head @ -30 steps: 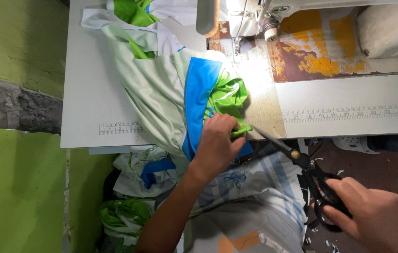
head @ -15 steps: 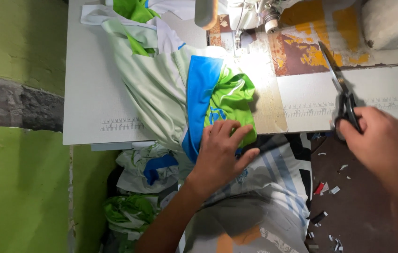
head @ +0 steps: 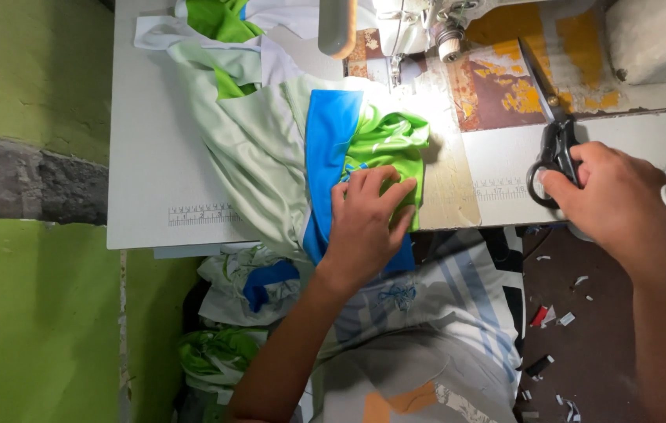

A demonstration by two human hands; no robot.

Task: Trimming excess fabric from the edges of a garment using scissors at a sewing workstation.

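Left hand (head: 364,227): lies flat on the garment (head: 286,149), fingers spread and pressing down; grip open, pinching nothing.
Garment: pale green, blue and bright green cloth, bunched on the table (head: 153,157); the bright green fold sits just beyond the left fingertips, the blue band under and beside them.
Right hand (head: 615,204): grip closed around the handles of the black scissors (head: 552,133), fingers through or over the loops.
Scissors: blades pressed together, pointing away from the right grip, lying on the table's worn, rust-coloured patch.
Sewing machine (head: 419,23): beyond both hands, its needle end just past the bunched cloth.
Fabric pile (head: 395,329): below the table edge, under the left forearm.
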